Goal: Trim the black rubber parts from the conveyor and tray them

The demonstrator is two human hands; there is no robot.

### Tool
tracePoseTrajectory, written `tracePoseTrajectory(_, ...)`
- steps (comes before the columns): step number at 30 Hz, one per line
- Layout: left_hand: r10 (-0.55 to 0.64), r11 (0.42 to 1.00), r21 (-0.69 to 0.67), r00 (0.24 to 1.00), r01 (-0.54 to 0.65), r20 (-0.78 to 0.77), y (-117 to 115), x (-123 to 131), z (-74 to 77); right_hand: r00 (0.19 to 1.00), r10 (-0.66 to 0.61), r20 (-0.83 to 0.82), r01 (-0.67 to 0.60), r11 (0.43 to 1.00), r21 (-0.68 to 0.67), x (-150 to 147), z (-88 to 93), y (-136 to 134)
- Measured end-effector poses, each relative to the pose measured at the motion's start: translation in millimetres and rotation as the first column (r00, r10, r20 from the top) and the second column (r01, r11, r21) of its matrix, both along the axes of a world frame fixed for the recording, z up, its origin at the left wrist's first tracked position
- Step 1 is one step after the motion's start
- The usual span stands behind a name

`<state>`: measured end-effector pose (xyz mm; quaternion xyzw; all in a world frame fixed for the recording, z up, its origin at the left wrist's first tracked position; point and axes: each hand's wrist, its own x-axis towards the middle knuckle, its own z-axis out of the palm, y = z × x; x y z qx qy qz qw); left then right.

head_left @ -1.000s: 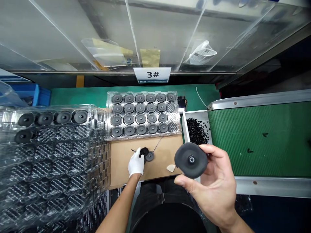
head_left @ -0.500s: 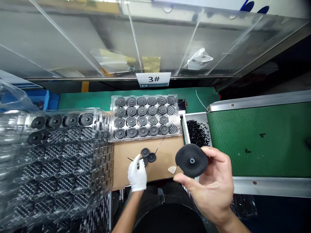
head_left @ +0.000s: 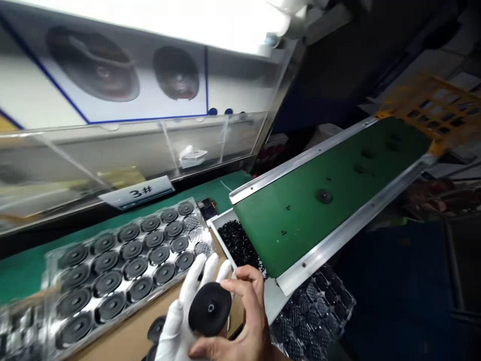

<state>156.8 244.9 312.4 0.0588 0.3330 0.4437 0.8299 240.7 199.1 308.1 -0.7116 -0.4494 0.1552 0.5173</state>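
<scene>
Pinched between the thumb and fingers of my bare right hand (head_left: 248,318) is a black disc (head_left: 209,310), slightly dished, with a small ring-shaped hub facing me. My left hand (head_left: 176,326), in a white glove, is open behind and to the left of it, fingers spread upward. Whether the glove touches the disc I cannot tell. Beyond the hands, a clear plastic tray (head_left: 203,249) holds rows of similar discs, with a few vacant pockets at its right end. More black discs (head_left: 156,328) lie on the brown board (head_left: 130,336), partly hidden by the glove.
A white bin (head_left: 215,231) full of small black pieces (head_left: 240,245) stands right of the tray. The green conveyor (head_left: 278,240) runs to the upper right, carrying a disc (head_left: 324,196) and others farther off. A yellow crate (head_left: 439,113) straddles its far end. Another tray (head_left: 308,316) sits below.
The view has swung right, bringing more of the conveyor into sight. My left hand has left the loose discs on the board and come up beside the disc in my right hand.
</scene>
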Motion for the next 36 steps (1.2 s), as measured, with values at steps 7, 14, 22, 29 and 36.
tracePoseTrajectory(7,0.069,0.961,-0.265,0.995,-0.084,-0.065,-34,16,-2.0,0.980,0.090,-0.176,-0.113,0.985,-0.127,15,-22.3,-47)
tracePoseTrajectory(14,0.272,0.752,-0.578,0.948,-0.316,-0.164,-85,-17,-78.7,0.886,0.204,-0.416,-0.383,0.828,-0.410,-8,-95.0,-96)
tracePoseTrajectory(22,0.428,0.668,-0.580,0.878,-0.466,-0.212,-121,-79,-110.4,0.740,0.387,-0.551,-0.646,0.637,-0.420,-47,-117.0,-103)
tracePoseTrajectory(29,0.454,0.644,-0.574,0.857,-0.506,-0.245,-132,-115,-120.2,0.674,0.419,-0.608,-0.725,0.534,-0.435,-79,-133.6,-104)
tracePoseTrajectory(36,0.377,0.614,-0.583,0.846,-0.533,-0.376,-125,-146,-135.7,0.644,0.383,-0.662,-0.756,0.449,-0.476,-84,-136.0,-109)
